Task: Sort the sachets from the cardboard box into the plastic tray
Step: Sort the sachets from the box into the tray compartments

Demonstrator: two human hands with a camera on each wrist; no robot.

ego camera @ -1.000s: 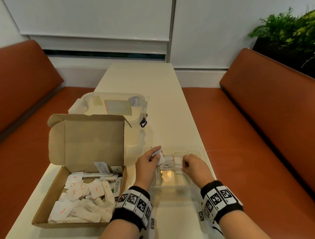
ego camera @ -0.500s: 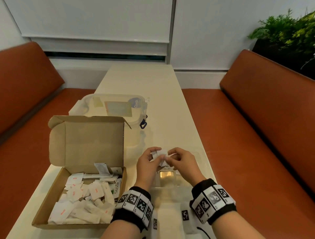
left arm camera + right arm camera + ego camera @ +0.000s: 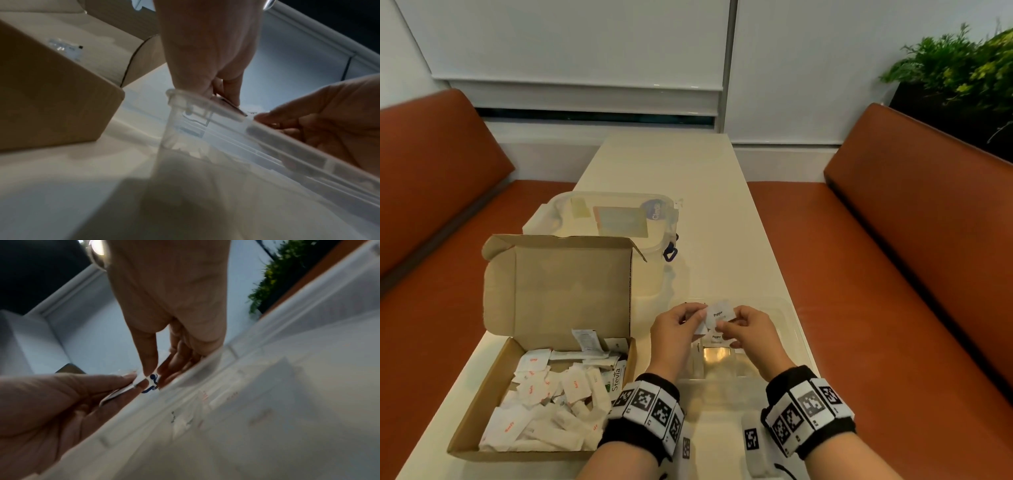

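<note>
Here, label by label, all places taken from the plastic tray (image 3: 796, 329):
Plastic tray: clear, with compartments, on the cream table (image 3: 709, 205), near its right edge.
Pepper sachet (image 3: 718, 314): white, printed "Pepper", held in the air above the tray's far-left part, pinched from both sides.
Left hand (image 3: 677, 337): over the tray's left rim, thumb and fingers clamped on the left edge of the Pepper sachet; a second white packet edge visible under the same fingers, count impossible to tell.
Right hand (image 3: 748, 334): over the tray's middle, thumb and forefinger closed on the right edge of the same sachet.
Inside the tray: another packet marked "Pepper" (image 3: 717, 337) lying in a far compartment just below the held one; other compartments too glary to read.
Cardboard box (image 3: 493, 383): just left of the tray, lid flap standing upright, not touching the tray.
Loose sachets (image 3: 551, 404): piled in the box, mostly white with red print, one green-lettered "Stevia" packet (image 3: 616, 378) against the wall nearest the tray.
Lidded plastic container (image 3: 616, 222): beyond the tray and to its left, behind the box flap, blue clip on its near-right corner.
Wristbands (image 3: 650, 407): black, with square markers, on both wrists at the tray's near side.
Benches (image 3: 893, 274): orange-brown, on either side of the table.
</note>
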